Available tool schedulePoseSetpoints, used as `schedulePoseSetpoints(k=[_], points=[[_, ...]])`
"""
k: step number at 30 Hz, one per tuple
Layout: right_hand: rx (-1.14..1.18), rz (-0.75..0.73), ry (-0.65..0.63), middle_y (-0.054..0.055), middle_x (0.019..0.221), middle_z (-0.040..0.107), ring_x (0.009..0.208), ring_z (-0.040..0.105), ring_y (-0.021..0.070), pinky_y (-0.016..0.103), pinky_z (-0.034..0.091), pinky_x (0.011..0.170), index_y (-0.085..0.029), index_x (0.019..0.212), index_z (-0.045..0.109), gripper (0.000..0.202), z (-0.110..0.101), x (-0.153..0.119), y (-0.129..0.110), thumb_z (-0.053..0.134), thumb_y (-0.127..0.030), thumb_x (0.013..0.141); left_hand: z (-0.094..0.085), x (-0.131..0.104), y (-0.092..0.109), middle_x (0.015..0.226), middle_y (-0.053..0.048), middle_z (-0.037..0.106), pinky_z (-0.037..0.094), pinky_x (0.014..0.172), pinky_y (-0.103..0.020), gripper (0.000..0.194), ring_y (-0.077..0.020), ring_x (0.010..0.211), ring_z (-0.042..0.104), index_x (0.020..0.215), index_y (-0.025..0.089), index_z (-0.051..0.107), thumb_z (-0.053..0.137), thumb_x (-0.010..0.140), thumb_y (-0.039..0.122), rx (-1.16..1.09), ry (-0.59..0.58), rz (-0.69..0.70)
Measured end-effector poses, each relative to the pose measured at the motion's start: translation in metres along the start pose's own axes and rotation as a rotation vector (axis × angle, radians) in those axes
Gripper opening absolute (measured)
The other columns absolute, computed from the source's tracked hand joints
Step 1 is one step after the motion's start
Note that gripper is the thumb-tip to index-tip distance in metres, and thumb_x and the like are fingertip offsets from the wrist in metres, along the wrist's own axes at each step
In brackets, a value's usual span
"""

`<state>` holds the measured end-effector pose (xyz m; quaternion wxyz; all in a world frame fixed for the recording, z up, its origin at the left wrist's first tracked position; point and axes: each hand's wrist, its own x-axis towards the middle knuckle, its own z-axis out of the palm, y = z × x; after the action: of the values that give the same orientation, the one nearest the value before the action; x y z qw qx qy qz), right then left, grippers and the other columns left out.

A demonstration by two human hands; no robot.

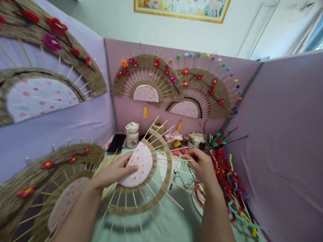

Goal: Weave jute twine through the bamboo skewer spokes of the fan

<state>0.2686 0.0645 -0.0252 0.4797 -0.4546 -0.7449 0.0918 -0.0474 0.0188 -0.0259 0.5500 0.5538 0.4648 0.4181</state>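
A half-round fan frame of thin sticks and woven twine (168, 168) is held up in the middle, tilted, above the green table. My left hand (121, 169) grips its dotted white cloth centre (141, 164), with the thumb lying on the front. At the fan's right side, my right hand (198, 163) is closed in a pinch near the stick tips. What lies between those fingertips is too small to make out. Twine (185, 183) trails loosely on the table below, beside small red-handled scissors (173, 180).
Finished fans (146, 62) hang on the purple partition. Behind stand a white jar (132, 135), a phone (116, 143) and a twine spool (157, 129). Colourful pipe cleaners (227, 174) lie at right; another fan (63, 168) is at lower left, near loose sticks (104, 188).
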Motion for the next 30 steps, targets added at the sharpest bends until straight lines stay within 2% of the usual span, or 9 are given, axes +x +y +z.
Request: schedulePoseSetpoints(k=[4,9,12,16,18,21,24,30], points=[[-0.042,0.013,-0.044,0.001,0.066,0.060,0.059,0.051,0.0142,0.026,0.039,0.055,-0.019,0.070,0.059,0.021,-0.014,-0.004,0.001,0.061,-0.035,0.083,0.000,0.003,-0.002,0.111,-0.003,0.068,0.048,0.072,-0.023,0.056,-0.0224,0.095,0.062,0.116,0.024,0.066,0.074,0.062,0.014,0.083,0.067,0.053],[-0.051,0.008,-0.083,0.001,0.068,0.059,0.061,0.051,0.0139,0.026,0.040,0.059,-0.019,0.072,0.060,0.019,-0.016,-0.007,-0.001,0.062,-0.034,0.083,0.000,0.002,0.000,0.108,-0.003,0.069,0.047,0.077,-0.023,0.054,-0.0252,0.101,0.061,0.113,0.022,0.067,0.075,0.060,0.016,0.171,0.115,0.097],[-0.030,0.008,-0.075,0.000,0.068,0.058,0.060,0.050,0.0135,0.026,0.040,0.059,-0.019,0.071,0.059,0.020,-0.014,-0.006,-0.002,0.062,-0.034,0.083,0.000,-0.001,0.005,0.120,-0.004,0.065,0.045,0.088,-0.028,0.061,-0.0263,0.108,0.059,0.125,0.021,0.059,0.072,0.066,0.026,0.383,0.114,0.104],[-0.013,0.009,-0.071,0.000,0.068,0.058,0.060,0.050,0.0133,0.025,0.040,0.058,-0.019,0.070,0.060,0.021,-0.011,-0.005,-0.004,0.062,-0.036,0.083,-0.002,-0.004,0.009,0.140,-0.004,0.051,0.040,0.100,-0.033,0.071,-0.0255,0.121,0.051,0.144,0.025,0.035,0.059,0.078,0.036,0.625,0.049,0.081],[-0.012,0.012,-0.073,0.001,0.068,0.058,0.061,0.050,0.0136,0.026,0.040,0.058,-0.019,0.071,0.061,0.021,-0.010,-0.005,-0.005,0.061,-0.036,0.083,-0.004,-0.004,0.009,0.146,-0.004,0.044,0.040,0.100,-0.033,0.074,-0.0249,0.123,0.049,0.148,0.026,0.026,0.055,0.081,0.039,0.672,0.038,0.083],[-0.013,0.018,-0.068,0.001,0.069,0.059,0.062,0.051,0.0139,0.026,0.040,0.059,-0.019,0.073,0.061,0.020,-0.009,-0.005,-0.005,0.061,-0.036,0.083,-0.007,-0.004,0.006,0.149,-0.005,0.039,0.044,0.097,-0.033,0.076,-0.0246,0.120,0.052,0.150,0.027,0.019,0.051,0.084,0.044,0.665,-0.006,0.089],[-0.002,0.028,-0.080,0.001,0.068,0.059,0.061,0.050,0.0138,0.026,0.040,0.058,-0.019,0.072,0.062,0.020,-0.009,-0.005,-0.006,0.062,-0.037,0.083,-0.009,-0.003,0.004,0.149,-0.004,0.039,0.044,0.096,-0.033,0.075,-0.0246,0.118,0.054,0.150,0.029,0.018,0.048,0.085,0.048,0.662,-0.029,0.084],[0.030,0.056,-0.142,0.001,0.070,0.061,0.063,0.051,0.0137,0.026,0.039,0.059,-0.019,0.073,0.063,0.020,-0.008,-0.005,-0.008,0.064,-0.038,0.082,-0.008,-0.002,0.006,0.149,0.001,0.039,0.045,0.093,-0.029,0.071,-0.0241,0.119,0.053,0.149,0.032,0.022,0.046,0.085,0.050,0.768,-0.002,0.033]])
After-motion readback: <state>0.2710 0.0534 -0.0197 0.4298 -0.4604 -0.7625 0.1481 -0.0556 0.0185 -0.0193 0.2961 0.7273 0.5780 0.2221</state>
